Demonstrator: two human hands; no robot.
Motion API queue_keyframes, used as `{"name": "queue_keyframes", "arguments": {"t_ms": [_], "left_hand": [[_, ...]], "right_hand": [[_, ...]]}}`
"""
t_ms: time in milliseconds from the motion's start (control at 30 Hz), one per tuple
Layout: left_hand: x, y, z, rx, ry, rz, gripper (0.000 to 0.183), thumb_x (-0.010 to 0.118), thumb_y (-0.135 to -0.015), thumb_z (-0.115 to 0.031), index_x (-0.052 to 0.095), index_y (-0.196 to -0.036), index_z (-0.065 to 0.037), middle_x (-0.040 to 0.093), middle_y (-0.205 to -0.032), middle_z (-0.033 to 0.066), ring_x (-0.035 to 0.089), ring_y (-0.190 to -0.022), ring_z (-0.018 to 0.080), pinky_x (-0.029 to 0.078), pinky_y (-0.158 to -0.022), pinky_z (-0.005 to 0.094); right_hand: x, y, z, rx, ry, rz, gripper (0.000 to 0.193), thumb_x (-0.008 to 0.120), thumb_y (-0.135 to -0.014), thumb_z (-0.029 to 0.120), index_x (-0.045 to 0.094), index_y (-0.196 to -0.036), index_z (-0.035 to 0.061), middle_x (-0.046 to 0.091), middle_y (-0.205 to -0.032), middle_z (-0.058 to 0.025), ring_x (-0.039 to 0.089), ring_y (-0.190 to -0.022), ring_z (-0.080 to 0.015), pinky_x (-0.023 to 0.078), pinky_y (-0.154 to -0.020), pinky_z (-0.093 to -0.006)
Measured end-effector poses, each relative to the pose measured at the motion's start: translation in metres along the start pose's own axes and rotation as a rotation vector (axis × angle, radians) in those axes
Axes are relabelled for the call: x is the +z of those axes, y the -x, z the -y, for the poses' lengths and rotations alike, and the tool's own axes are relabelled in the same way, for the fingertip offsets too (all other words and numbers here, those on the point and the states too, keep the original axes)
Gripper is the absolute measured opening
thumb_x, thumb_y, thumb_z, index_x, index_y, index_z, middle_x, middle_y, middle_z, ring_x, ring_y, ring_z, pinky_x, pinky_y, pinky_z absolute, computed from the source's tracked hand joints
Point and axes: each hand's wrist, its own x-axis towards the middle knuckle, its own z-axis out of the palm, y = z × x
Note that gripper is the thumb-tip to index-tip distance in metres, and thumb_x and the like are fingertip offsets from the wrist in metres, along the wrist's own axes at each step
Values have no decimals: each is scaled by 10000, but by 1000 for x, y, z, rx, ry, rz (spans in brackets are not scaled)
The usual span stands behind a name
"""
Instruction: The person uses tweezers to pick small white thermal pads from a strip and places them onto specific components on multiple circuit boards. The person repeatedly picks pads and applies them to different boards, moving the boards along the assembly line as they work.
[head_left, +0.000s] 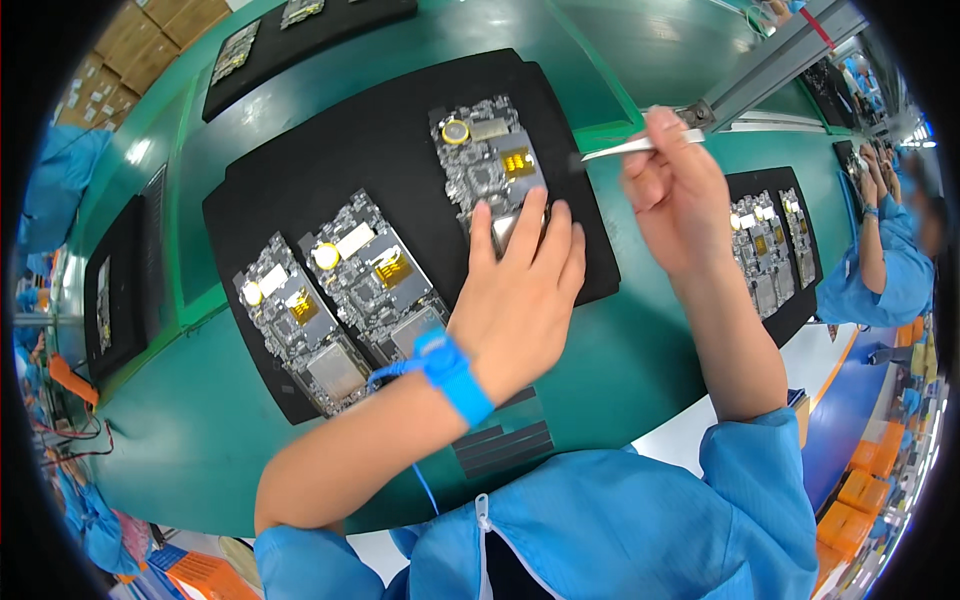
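Observation:
My left hand (525, 290), a blue wrist strap (453, 375) around its wrist, rests with outstretched fingers on the lower end of a circuit board (490, 165). That board has a round yellow-rimmed part and a gold-coloured patch. To the right, raised above the mat's edge, my right hand (680, 190) is closed on pale tweezers (640, 145). Their tip points left toward the board; a small dark bit seems to be at the tip, too blurred to name. Two similar boards, one in the middle (375, 270) and one farther left (298, 315), lie on the black mat (290, 170).
Black strips (503, 450) lie on the green table (630, 370) near my body. More boards sit on a black mat at the right (770, 240). A metal post (770, 65) stands at the far right. A co-worker in blue (880, 260) is at the right.

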Motion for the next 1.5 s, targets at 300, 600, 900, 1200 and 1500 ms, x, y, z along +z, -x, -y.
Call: {"name": "queue_keyframes", "arguments": {"t_ms": [300,600,900,1200,1500], "left_hand": [[-24,46,-1,-116,142,-36,577,690,-739,-220,528,-1194,95,522,-1215,250,516,-1118,389,435,-934,466],[-9,48,9,-1,77,-115,524,691,-736,-210,564,-1130,112,546,-1163,265,545,-1062,388,475,-892,443],[-7,47,7,14,4,-134,487,677,-745,-210,585,-1097,114,561,-1144,264,561,-1047,382,487,-882,428],[-7,47,6,10,-21,-136,482,681,-741,-207,585,-1091,111,560,-1144,269,562,-1045,381,485,-881,425],[-6,46,7,-8,26,-149,491,701,-714,-195,582,-1090,98,546,-1167,268,556,-1039,377,485,-854,417]], "right_hand": [[17,12,-41,102,162,-94,288,540,-955,252,375,-1061,41,620,-669,-135,592,-466,-137,462,-430,-228],[21,14,-47,86,297,-66,281,532,-961,226,350,-1052,32,610,-672,-142,608,-481,-152,487,-422,-231],[22,13,-49,65,295,-74,271,538,-959,218,367,-1035,22,612,-672,-138,609,-482,-152,490,-422,-230],[23,14,-48,79,302,-80,249,537,-957,191,374,-1034,19,610,-666,-134,606,-478,-147,489,-418,-228],[21,13,-48,82,291,-61,250,538,-957,192,370,-1035,24,608,-660,-134,603,-470,-143,485,-412,-222]]}}
